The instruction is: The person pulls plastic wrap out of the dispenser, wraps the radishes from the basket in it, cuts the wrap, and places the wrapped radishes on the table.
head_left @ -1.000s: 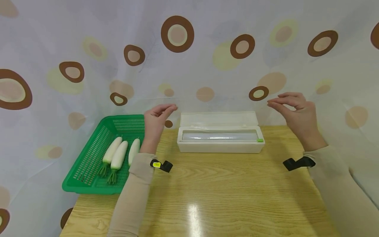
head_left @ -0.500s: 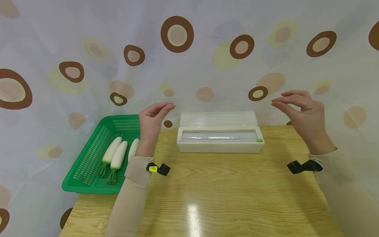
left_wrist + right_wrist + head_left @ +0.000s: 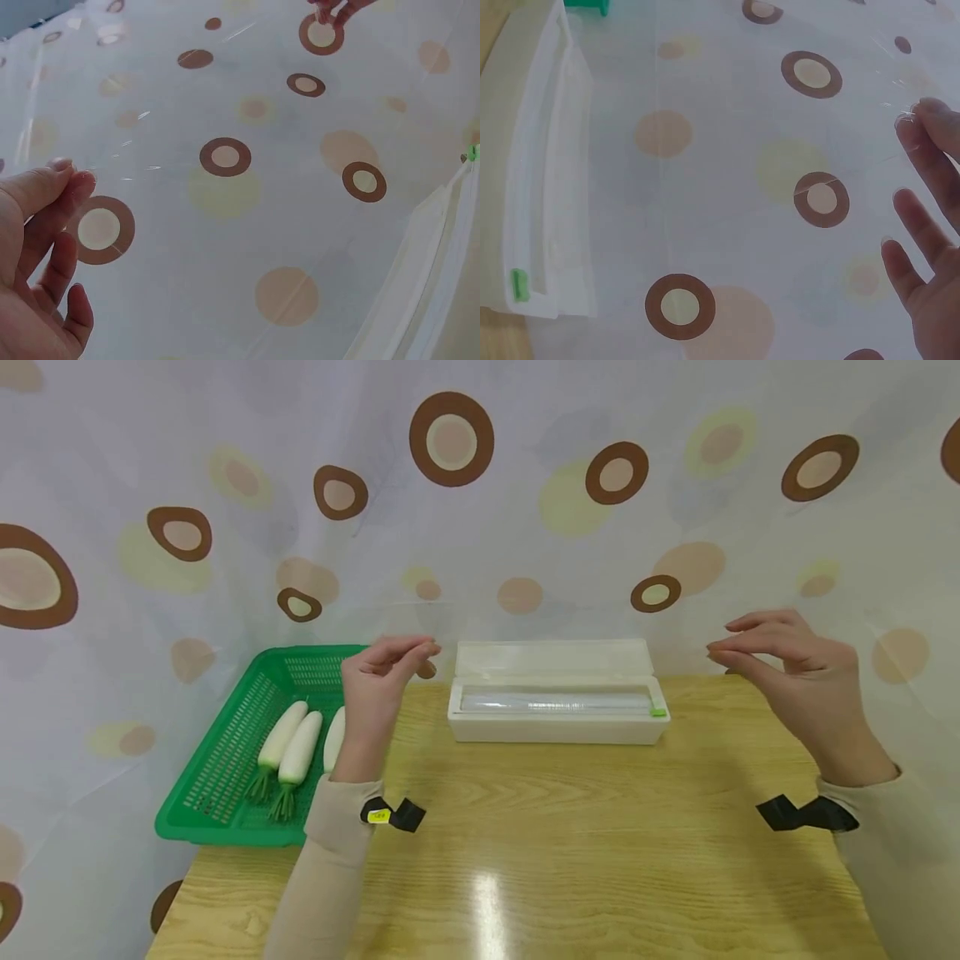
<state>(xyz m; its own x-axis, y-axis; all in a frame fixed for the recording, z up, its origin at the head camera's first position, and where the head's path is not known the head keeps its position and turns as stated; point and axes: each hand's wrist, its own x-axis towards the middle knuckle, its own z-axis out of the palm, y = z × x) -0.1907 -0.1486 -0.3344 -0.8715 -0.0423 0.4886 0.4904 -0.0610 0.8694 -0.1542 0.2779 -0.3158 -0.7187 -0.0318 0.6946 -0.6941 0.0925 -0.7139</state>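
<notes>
Head view: I see the left hand (image 3: 377,693) and right hand (image 3: 813,681) pinching clear film (image 3: 126,142) above the table (image 3: 570,835); an open white box (image 3: 558,731) sits far between them, radishes (image 3: 301,747) in the green basket (image 3: 225,836) left.

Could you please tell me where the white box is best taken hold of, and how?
Probably by both short ends of the white box, from left and right: it is long and low, and its lid stands open behind.

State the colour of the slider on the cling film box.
The slider is green, best seen in the right wrist view.
</notes>
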